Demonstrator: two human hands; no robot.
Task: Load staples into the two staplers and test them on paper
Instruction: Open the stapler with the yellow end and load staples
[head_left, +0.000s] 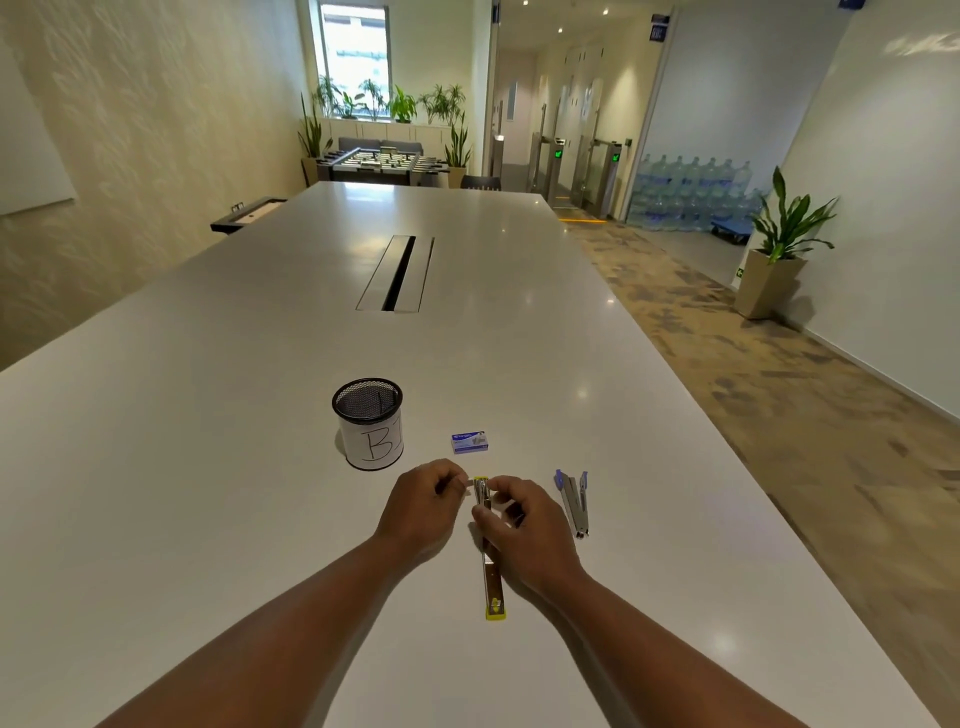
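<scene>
Yellow stapler opened out flat, both hands working at its far end

The yellow stapler (490, 566) lies on the tabletop (208, 415) straight ahead of you, a small, light, rigid metal piece that will likely skid on the glossy surface, so pin its body while you load. Your right hand (524, 525) curls its fingers round the head end; your left hand (423, 501) pinches something tiny beside it, probably staples, too small to tell. Both forearms reach in low. The staple box (470, 442) sits just beyond, the blue stapler (574, 500) lies untouched to the right, and the mesh cup (368, 423) stands to the left.
</scene>
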